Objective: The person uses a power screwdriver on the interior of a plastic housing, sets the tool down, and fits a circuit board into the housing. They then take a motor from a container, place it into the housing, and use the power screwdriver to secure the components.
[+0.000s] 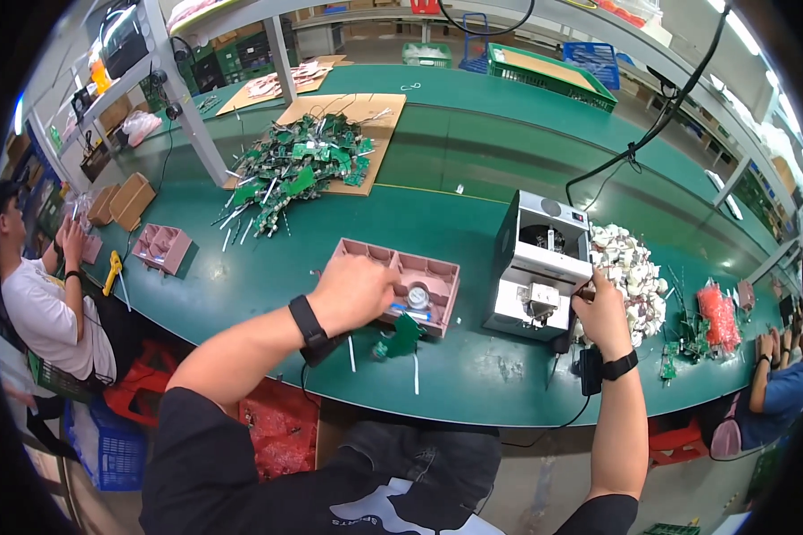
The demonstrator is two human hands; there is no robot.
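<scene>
My left hand (pixel 359 290) is over a pink divided tray (pixel 451 285), its fingers curled together inside a compartment; what they pinch, if anything, is hidden. Beside those fingers, a round grey metal part (pixel 418 296) and a blue strip lie in the tray. A green circuit board (pixel 405 337), somewhat blurred, is at the tray's near edge, with white leads below it. My right hand (pixel 605 316) rests at the right side of a white-and-grey bench machine (pixel 531 267). Its thumb and forefinger are apart against the machine's near corner, and the other fingers are partly hidden.
Green circuit boards (pixel 308 160) are heaped on cardboard at the back left. White parts (pixel 629 276) are piled right of the machine. A second pink tray (pixel 162 248) and yellow-handled tool (pixel 113 272) lie left. A black cable (pixel 651 143) hangs overhead. People sit at both sides.
</scene>
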